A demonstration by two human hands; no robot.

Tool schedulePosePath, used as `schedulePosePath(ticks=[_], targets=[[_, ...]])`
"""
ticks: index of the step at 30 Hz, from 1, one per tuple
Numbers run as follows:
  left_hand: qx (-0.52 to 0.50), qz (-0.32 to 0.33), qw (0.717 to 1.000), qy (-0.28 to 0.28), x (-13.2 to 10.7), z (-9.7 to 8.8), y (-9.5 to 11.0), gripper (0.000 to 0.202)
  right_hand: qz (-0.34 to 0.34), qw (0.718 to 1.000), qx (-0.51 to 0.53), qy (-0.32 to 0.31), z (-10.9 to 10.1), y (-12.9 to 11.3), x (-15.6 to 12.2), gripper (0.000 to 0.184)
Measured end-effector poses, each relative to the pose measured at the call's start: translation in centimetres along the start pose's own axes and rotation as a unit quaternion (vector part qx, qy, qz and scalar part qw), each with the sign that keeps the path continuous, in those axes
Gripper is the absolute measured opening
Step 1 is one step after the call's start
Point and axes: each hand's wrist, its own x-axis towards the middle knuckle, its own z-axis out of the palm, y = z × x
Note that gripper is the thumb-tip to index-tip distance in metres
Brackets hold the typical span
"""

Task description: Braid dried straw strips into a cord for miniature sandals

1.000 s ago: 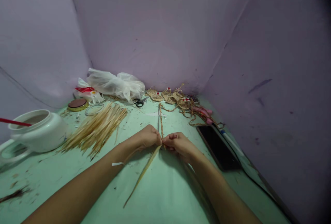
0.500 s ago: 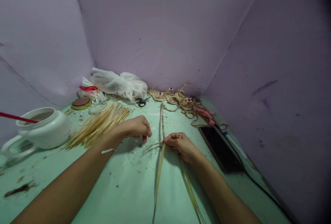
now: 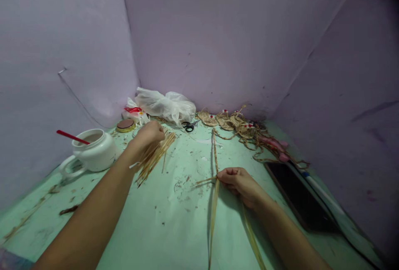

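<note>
Plaited straw cord (image 3: 215, 153) runs lengthwise across the middle of the green table (image 3: 183, 236), its far end to the right of the scissors (image 3: 188, 127), its near end at the right hand (image 3: 238, 185). That hand's thumb and fingertips are pinched together on the cord where the plait stops. From the far end to the pinch the plait looks done; nearer, it is unworked: one flat loose strand (image 3: 214, 216) stretches toward the near edge, another (image 3: 253, 239) trails out from beneath the right hand, and a short strand end (image 3: 205, 181) sticks out to the left. How much length is left to plait, the view does not settle. The left hand (image 3: 149, 133) is over the far part of the straw bundle (image 3: 158, 153), fingers curled in; whether it grips a strip, I cannot tell. Those strips lie unplaited, so much raw straw seems unused. On the far side, right of the scissors, several round woven straw pieces (image 3: 225, 122) with red beads look finished or nearly so, beside a tangle of cords (image 3: 257, 147)
</note>
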Motion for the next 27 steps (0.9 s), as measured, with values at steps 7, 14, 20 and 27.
schedulePosePath(ticks=[7, 14, 20, 27], targets=[[0.102, -0.012, 0.994, 0.040, 0.3, 3.6, 0.6, 0.018, -0.010, 1.000, -0.019, -0.001, 0.0, -0.1, 0.0, 0.017], [0.094, 0.044, 0.993, 0.055, -0.1, 4.0, 1.0, 0.022, -0.003, 1.000, -0.016, -0.004, 0.1, -0.3, -0.2, 0.017], [0.098, 0.051, 0.993, 0.044, -0.4, 4.5, 1.4, 0.020, -0.010, 1.000, -0.017, -0.010, -0.1, 0.0, 0.1, 0.016], [-0.203, -0.013, 0.971, 0.124, 0.3, 2.4, 1.1, 0.022, -0.006, 1.000, -0.017, -0.010, -0.2, 0.1, 0.2, 0.016]])
